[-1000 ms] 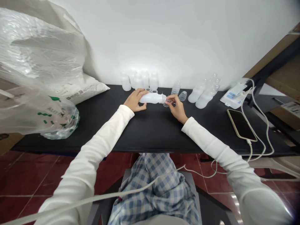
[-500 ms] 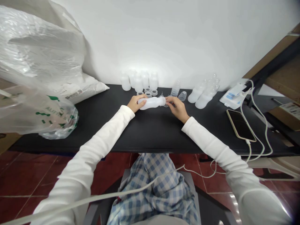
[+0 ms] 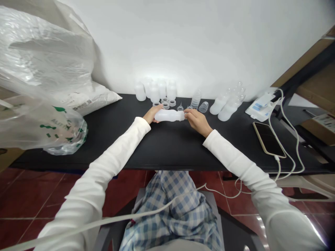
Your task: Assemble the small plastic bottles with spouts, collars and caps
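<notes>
A frosted white baby bottle (image 3: 169, 115) lies sideways between my hands above the table, its collar end to the right. My left hand (image 3: 152, 114) is wrapped round its base. At the collar end, my right hand (image 3: 196, 120) has its fingers pinched on the bottle's top; the small part under the fingertips is mostly hidden. Just behind the bottle are several loose collar rings (image 3: 165, 105) and clear nipples (image 3: 180, 107). A stack of clear caps (image 3: 196, 99) and a single clear cap (image 3: 203, 107) stand beyond my right hand.
Several open bottles (image 3: 155, 93) stand by the wall; bottles with nipples (image 3: 227, 111) stand to the right. Further right are a power strip (image 3: 261, 107), a phone (image 3: 269, 139) and cables. Large plastic bags (image 3: 62, 129) fill the left of the black table (image 3: 167, 150).
My left fingers have shifted from over the bottle to beneath and behind its base. My right fingers have curled in closer at the collar end. The bottle has barely moved.
</notes>
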The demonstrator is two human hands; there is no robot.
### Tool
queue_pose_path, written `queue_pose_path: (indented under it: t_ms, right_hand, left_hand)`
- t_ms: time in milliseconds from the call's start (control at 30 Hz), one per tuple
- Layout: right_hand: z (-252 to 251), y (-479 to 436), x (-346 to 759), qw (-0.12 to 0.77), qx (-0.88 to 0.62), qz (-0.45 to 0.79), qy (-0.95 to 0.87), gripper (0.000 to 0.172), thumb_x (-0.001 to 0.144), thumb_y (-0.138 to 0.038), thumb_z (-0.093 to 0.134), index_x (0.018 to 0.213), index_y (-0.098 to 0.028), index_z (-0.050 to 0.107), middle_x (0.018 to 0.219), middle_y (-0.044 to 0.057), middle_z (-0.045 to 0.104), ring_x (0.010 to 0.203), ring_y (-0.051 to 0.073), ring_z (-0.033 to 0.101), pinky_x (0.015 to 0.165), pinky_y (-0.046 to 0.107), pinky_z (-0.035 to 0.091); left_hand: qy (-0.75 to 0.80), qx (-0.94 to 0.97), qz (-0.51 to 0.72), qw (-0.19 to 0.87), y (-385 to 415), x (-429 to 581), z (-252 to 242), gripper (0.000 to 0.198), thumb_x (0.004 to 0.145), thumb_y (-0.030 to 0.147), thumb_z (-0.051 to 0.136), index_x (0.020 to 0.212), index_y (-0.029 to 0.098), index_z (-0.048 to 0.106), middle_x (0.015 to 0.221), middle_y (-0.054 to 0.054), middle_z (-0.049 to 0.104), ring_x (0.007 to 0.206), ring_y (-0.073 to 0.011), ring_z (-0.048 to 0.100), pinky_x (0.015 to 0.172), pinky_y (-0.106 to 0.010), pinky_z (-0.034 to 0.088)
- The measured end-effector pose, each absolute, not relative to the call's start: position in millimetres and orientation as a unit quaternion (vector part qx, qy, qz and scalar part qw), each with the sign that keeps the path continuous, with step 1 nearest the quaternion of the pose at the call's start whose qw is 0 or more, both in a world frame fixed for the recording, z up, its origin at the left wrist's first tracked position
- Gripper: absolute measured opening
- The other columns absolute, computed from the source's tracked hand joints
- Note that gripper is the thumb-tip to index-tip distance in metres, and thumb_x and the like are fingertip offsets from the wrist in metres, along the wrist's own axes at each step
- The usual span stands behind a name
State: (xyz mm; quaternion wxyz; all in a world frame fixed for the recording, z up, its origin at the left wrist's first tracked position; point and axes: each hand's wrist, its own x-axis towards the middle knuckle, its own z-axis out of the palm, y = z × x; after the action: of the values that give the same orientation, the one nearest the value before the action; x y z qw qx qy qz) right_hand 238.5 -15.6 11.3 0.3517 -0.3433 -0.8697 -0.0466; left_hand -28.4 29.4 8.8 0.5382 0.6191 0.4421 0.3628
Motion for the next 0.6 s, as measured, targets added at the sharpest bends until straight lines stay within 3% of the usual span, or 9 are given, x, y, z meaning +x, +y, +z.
queue_pose_path:
  t_ms: [400, 600]
  right_hand:
    - [7.1, -14.9, 239.7, 0.392, -0.328, -0.024, -0.859, 0.025, 0.105, -0.034, 0.041, 0.106, -0.025, 0.064, 0.115, 0.008, 0.072, 0.105, 0.019, 0.069, 0.088, 0.031, 0.055]
    - [8.9, -16.2, 240.2, 0.38, -0.3, -0.095, -0.87, 0.025, 0.105, -0.025, 0.042, 0.103, -0.023, 0.067, 0.114, 0.009, 0.075, 0.101, 0.018, 0.072, 0.085, 0.03, 0.057]
  left_hand:
    - [0.428, 0.603, 0.428, 0.52, 29.0, -28.4, 3.1, 0.066, 0.074, 0.082, 0.058, 0.078, 0.017, 0.065, 0.04, 0.001, 0.049, 0.031, -0.0113, 0.043, 0.034, -0.024, 0.02]
    - [0.419, 0.579, 0.424, 0.557, 31.0, -26.8, 4.1, 0.063, 0.08, 0.078, 0.056, 0.074, 0.016, 0.062, 0.038, 0.001, 0.045, 0.029, -0.0089, 0.037, 0.034, -0.023, 0.017]
